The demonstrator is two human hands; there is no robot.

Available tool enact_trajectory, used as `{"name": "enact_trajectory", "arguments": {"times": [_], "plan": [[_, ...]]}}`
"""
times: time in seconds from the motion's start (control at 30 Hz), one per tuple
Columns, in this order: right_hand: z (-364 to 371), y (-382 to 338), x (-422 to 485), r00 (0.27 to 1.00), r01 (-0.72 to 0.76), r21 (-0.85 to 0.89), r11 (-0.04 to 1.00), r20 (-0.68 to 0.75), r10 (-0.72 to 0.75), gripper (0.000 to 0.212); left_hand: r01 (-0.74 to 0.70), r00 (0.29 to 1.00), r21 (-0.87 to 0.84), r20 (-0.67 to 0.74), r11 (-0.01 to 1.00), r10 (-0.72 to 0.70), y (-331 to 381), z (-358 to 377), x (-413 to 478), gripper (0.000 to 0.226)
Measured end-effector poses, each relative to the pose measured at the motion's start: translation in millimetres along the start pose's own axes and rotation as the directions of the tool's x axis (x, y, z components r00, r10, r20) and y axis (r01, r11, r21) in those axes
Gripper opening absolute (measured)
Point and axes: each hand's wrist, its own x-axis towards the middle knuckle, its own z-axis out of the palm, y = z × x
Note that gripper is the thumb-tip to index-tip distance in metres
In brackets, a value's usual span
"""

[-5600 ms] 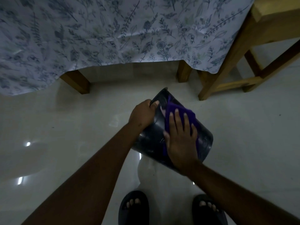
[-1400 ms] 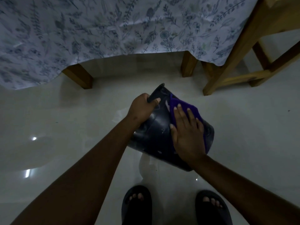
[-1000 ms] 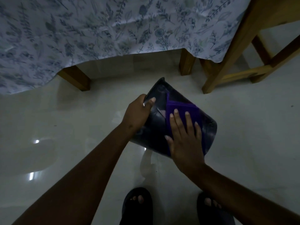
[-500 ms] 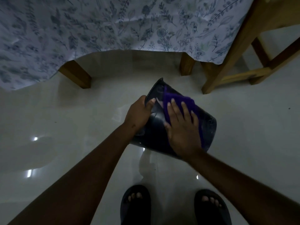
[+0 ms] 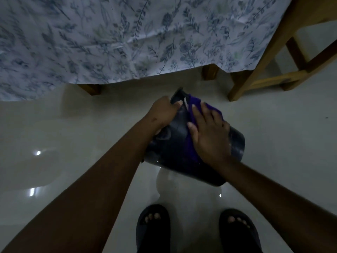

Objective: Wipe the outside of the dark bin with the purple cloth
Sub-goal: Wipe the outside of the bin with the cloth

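Fingers (image 5: 196, 111) of the right hand (image 5: 209, 136) lie spread and flat, pressing the purple cloth (image 5: 212, 108) against the dark bin (image 5: 175, 148); they aren't curled round anything, just palm-down on the fabric. The cloth shows past the fingertips near the bin's rim and again as a strip under the thumb side of the palm. Left hand (image 5: 162, 114), w/ fingers closed over the bin's rim, grips the edge at the bin's upper left, thumb tip resting on the outer wall.

The dark bin is held tilted on its side, off the floor (image 5: 73, 134), mouth pointing away from the person and base (image 5: 236, 143) toward the lower right. Its glossy wall carries faint reflections and a few pale specks. Both forearms run in from the bottom corners of the frame to meet at the bin.

Directly below the bin: two feet in dark open-toe sandals (image 5: 153, 229), one each side, on the pale glossy floor, which shows bright light spots well to the bin's left. Beyond the bin, a floral blue-and-white tablecloth (image 5: 127, 37) hangs over a surface whose wooden legs (image 5: 210, 72) show under the hem. To the bin's upper right stands a wooden chair frame (image 5: 255, 77), apart from the bin. Lighting is dim; finer detail on the bin can't be made out.
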Motion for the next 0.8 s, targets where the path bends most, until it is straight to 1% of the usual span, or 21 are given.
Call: {"name": "enact_trajectory", "arguments": {"times": [0.07,0.13,0.17,0.27,0.33,0.4,0.43,0.5,0.53,0.57,0.6,0.63,0.7,0.73,0.8], "plan": [[-4,17,28,0.999,-0.045,0.040,0.998,0.007,0.045,0.058,-0.070,0.998,-0.027,-0.008,0.997,0.070,-10,-6,-17,0.035],[-5,32,35,0.998,-0.063,0.091,0.994,0.021,0.062,0.060,-0.095,0.995,0.017,-0.028,0.995,0.096,-25,-5,-37,0.037],[-3,36,28,0.998,-0.063,0.086,0.994,0.022,0.061,0.060,-0.097,0.994,0.030,-0.044,0.995,0.099,-30,-4,-42,0.039],[11,20,-26,1.000,-0.006,-0.064,0.998,-0.011,0.005,0.059,-0.095,0.992,0.058,-0.078,0.994,0.100,-29,0,-33,0.036],[15,6,-46,0.999,0.037,-0.076,0.996,-0.014,-0.038,0.061,-0.098,0.990,0.068,-0.094,0.993,0.104,-22,2,-23,0.032],[11,7,-25,0.998,0.066,-0.042,0.997,-0.018,-0.066,0.060,-0.099,0.989,0.081,-0.106,0.992,0.107,-19,5,-17,0.036],[8,10,-6,0.999,0.046,-0.013,0.999,-0.016,-0.046,0.059,-0.096,0.989,0.088,-0.104,0.991,0.105,-18,6,-15,0.038],[0,22,31,0.998,-0.058,0.098,0.993,-0.007,0.059,0.055,-0.084,0.990,0.098,-0.101,0.992,0.094,-16,7,-11,0.039],[-3,29,39,0.993,-0.114,0.167,0.979,-0.003,0.116,0.054,-0.073,0.992,0.099,-0.094,0.992,0.083,-15,6,-9,0.040],[-3,34,38,0.989,-0.145,0.200,0.969,-0.003,0.149,0.053,-0.064,0.994,0.104,-0.084,0.992,0.073,-13,6,-7,0.039],[-3,36,29,0.987,-0.156,0.181,0.971,-0.007,0.160,0.053,-0.056,0.995,0.112,-0.071,0.992,0.064,-11,6,-4,0.038],[-1,33,12,0.990,-0.136,0.113,0.984,-0.012,0.139,0.055,-0.048,0.997,0.122,-0.057,0.991,0.056,-9,7,-1,0.036],[8,14,-24,0.999,-0.043,-0.029,0.999,0.002,0.043,0.059,-0.031,0.998,0.135,-0.048,0.990,0.038,-7,7,5,0.036],[12,5,-35,1.000,-0.009,-0.056,0.998,0.012,0.010,0.061,-0.025,0.998,0.139,-0.052,0.990,0.032,-5,7,7,0.036],[16,-4,-31,1.000,0.030,-0.056,0.998,-0.005,-0.030,0.061,-0.018,0.997,0.149,-0.067,0.989,0.028,0,9,8,0.038]]}}
